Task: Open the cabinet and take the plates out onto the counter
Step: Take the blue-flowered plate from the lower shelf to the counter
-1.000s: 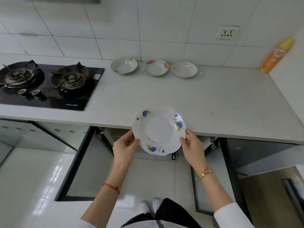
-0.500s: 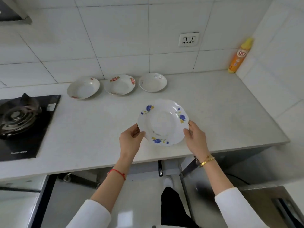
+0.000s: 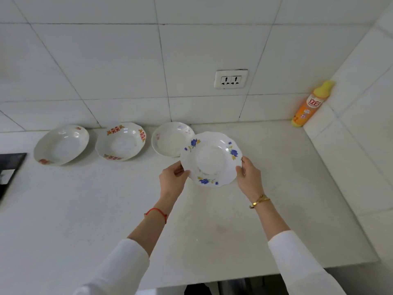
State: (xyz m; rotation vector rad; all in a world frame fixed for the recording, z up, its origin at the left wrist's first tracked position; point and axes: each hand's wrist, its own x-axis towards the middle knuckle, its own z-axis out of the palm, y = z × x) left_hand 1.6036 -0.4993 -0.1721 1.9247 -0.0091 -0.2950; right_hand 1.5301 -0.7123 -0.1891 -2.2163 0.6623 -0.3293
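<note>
- The blue-flowered plate [image 3: 211, 159] is held between both hands above the white desk [image 3: 106, 209], tilted a little so its bowl faces the camera; whether its far edge touches the desk cannot be told.
- The left hand [image 3: 172, 179] pinches the plate's left rim, thumb on top near the edge and fingers curled underneath.
- The right hand [image 3: 248, 177] pinches the right rim the same way, thumb on the upper face, the other fingers hidden behind the plate.
- A red string [image 3: 157, 212] circles the left wrist and a gold bracelet [image 3: 259, 201] circles the right wrist; white sleeves [image 3: 297, 262] cover both forearms lower down.
- Just beyond the left hand, partly overlapped by the held plate in this view, lies a pale plate with faint pink marks [image 3: 170, 138] on the desk.
- Further left of the left hand sit 2 more plates in the same row by the wall: one with red and gold emblems [image 3: 121, 141], then one with a red mark on its rim [image 3: 61, 144].
- Well to the left of both hands, the black corner of a stove [image 3: 10, 165] shows at the frame's edge.
- Beyond and well to the right of the right hand, an orange bottle with a yellow cap [image 3: 310, 104] stands in the desk's corner against the tiled wall [image 3: 106, 60].
- A wall socket [image 3: 231, 79] sits on the tiles above and beyond the hands.
</note>
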